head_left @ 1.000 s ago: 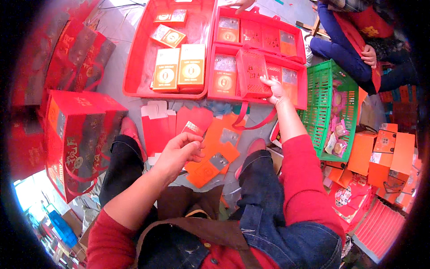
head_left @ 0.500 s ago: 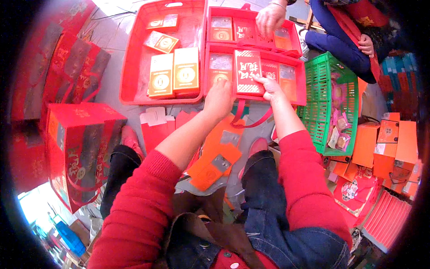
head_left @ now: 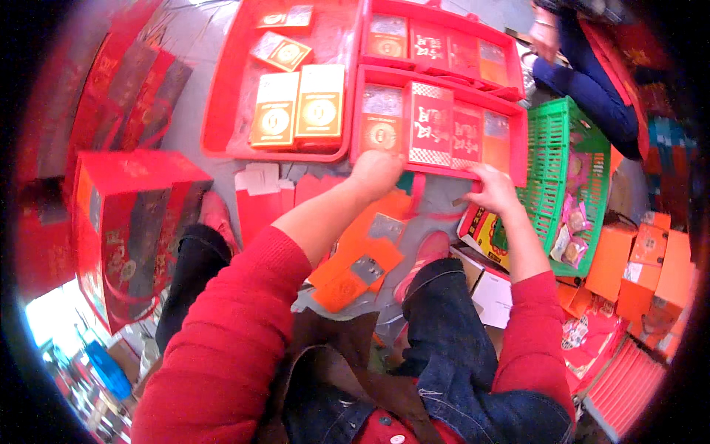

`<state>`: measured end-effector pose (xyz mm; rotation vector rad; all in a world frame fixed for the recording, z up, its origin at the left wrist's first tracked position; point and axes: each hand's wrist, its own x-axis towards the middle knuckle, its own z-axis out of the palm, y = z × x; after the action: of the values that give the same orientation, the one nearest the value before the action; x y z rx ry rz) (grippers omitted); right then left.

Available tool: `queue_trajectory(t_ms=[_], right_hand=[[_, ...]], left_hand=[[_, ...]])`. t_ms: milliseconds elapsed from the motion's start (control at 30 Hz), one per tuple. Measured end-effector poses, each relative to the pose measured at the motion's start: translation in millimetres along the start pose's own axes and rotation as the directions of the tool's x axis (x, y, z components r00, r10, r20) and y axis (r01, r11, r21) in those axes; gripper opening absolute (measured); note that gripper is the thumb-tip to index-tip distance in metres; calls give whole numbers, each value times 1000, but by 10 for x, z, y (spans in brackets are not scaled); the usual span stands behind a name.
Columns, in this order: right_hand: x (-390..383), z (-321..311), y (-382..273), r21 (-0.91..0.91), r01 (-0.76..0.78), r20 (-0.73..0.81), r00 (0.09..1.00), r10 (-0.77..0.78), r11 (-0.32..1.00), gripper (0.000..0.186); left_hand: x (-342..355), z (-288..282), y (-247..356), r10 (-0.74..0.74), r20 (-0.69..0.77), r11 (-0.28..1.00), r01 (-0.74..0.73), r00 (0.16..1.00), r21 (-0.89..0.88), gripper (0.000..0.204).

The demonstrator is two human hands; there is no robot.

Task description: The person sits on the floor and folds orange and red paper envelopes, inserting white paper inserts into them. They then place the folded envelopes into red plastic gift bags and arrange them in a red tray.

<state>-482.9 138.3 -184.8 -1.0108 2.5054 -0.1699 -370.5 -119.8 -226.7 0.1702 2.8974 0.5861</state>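
A red gift box [head_left: 518, 140] lies open in front of me, holding several small boxes in a row. Among them are an orange-and-silver box [head_left: 382, 126] at its left and a red box with white patterned ends [head_left: 430, 124] beside it. Closed at the near rim, left of the middle, my left hand [head_left: 379, 175] appears to grip the gift box's edge; its fingertips are partly hidden. Close to the right part of that rim is my right hand [head_left: 494, 189], thumb held apart from the fingers and nothing in it. A similar filled gift box [head_left: 473, 16] lies just beyond.
To the left, a red tray [head_left: 222, 126] holds several orange-and-white boxes [head_left: 320, 103]. A green crate [head_left: 543, 148] with wrapped items stands right. Flat orange cartons [head_left: 359, 274] lie between my feet. Red gift packs [head_left: 140, 222] stand left. Another person's hand [head_left: 545, 37] is far right.
The patterned red box has settled among the others in the near gift box. Both my hands have come to its near rim. The other person's hand has left the far gift box, moving right.
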Motion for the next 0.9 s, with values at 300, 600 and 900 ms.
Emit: queue_trajectory(t_ms=[300, 600, 900], right_hand=[[-1156, -444, -182, -249, 162, -184, 960, -211, 955, 22], [-1439, -274, -1586, -39, 595, 12, 804, -595, 803, 26], [-754, 1122, -2549, -62, 571, 233, 806, -545, 818, 17]], left_hand=[[-1065, -437, 769, -5, -183, 993, -16, 983, -113, 11], [-2999, -459, 562, -181, -121, 965, 153, 976, -211, 19], [-3038, -1345, 19, -374, 240, 920, 327, 896, 215, 14]])
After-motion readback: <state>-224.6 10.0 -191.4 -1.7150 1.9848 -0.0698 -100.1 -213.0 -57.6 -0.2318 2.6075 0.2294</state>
